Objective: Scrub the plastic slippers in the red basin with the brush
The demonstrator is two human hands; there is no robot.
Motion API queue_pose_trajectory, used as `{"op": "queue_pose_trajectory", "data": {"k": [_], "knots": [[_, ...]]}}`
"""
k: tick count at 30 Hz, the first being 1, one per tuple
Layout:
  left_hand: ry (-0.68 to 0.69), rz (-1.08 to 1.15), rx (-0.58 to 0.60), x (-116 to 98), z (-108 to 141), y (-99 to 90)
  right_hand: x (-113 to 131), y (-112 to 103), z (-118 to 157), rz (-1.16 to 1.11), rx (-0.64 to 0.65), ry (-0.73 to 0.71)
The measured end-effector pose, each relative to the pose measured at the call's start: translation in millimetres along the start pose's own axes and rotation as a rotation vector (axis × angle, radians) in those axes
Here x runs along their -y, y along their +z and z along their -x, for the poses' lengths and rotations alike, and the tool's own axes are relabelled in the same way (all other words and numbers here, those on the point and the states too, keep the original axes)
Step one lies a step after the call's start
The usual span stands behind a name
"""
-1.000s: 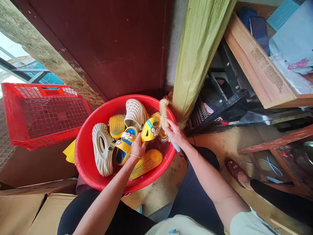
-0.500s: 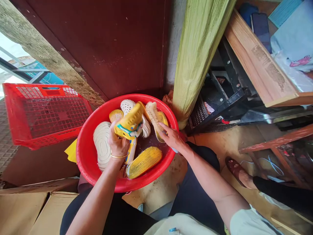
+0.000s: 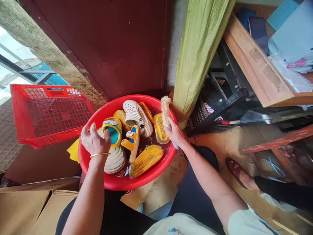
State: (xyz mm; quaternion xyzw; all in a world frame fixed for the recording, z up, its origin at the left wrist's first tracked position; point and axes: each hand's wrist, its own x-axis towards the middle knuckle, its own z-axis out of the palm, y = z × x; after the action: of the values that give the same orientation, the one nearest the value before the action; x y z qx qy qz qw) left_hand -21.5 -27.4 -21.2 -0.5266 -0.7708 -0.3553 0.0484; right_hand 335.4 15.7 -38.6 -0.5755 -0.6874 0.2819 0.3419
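Observation:
A red basin (image 3: 85, 168) holds wet footwear and some water. My left hand (image 3: 95, 139) is over its left side, fingers apart and holding nothing, beside a small yellow clog (image 3: 112, 132) with a teal inside. That clog rests on a white shoe (image 3: 114, 160). In my right hand (image 3: 174, 132) is a scrub brush (image 3: 165, 109) with pale bristles and a blue handle, held at the right rim. A white clog (image 3: 137, 114) lies at the back. Near the middle leans a yellow slide sandal (image 3: 132, 143), and another yellow sandal (image 3: 146, 160) lies sole up in front.
Left of the basin stands a red plastic crate (image 3: 53, 114), with cardboard boxes (image 3: 24, 209) below. A green cloth-wrapped post (image 3: 195, 65) rises behind the right rim. An open wooden drawer (image 3: 259, 62) juts in at upper right. Another person's foot (image 3: 241, 174) is on the floor at right.
My left hand has let go of the yellow clog, which now lies on the white shoe, and has moved left. My right hand has raised the brush to the right rim.

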Motion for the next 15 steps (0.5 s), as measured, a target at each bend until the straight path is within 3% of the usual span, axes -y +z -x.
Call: {"op": "queue_pose_trajectory", "data": {"k": [1, 2, 4, 7, 9, 12, 15], "knots": [[0.071, 0.003, 0.002, -17.9, 9.1, 4.2, 1.0, 0.5, 0.6, -0.005, -0.006, -0.003], [0.144, 0.055, 0.083, -37.0, 20.2, 11.0, 2.2, 1.1, 1.3, -0.004, -0.008, -0.005], [0.225, 0.174, 0.363, -76.4, 46.9, 32.1, 4.3, 2.3, 1.9, 0.019, 0.005, 0.001], [0.296, 0.151, 0.685, -131.2, 85.4, 72.9, 4.9, 1.4, 0.3, 0.096, 0.043, 0.031], [0.227, 0.029, 0.808, -160.7, 101.4, 97.6, 3.4, -2.4, -1.6, 0.147, 0.053, 0.047], [0.082, -0.061, 0.901, -186.3, 107.0, 123.1, 0.5, -11.1, -3.4, 0.193, 0.065, 0.056], [-0.036, -0.017, 0.919, -186.3, 99.3, 136.2, -1.3, -18.4, -4.3, 0.199, 0.075, 0.041]]}}
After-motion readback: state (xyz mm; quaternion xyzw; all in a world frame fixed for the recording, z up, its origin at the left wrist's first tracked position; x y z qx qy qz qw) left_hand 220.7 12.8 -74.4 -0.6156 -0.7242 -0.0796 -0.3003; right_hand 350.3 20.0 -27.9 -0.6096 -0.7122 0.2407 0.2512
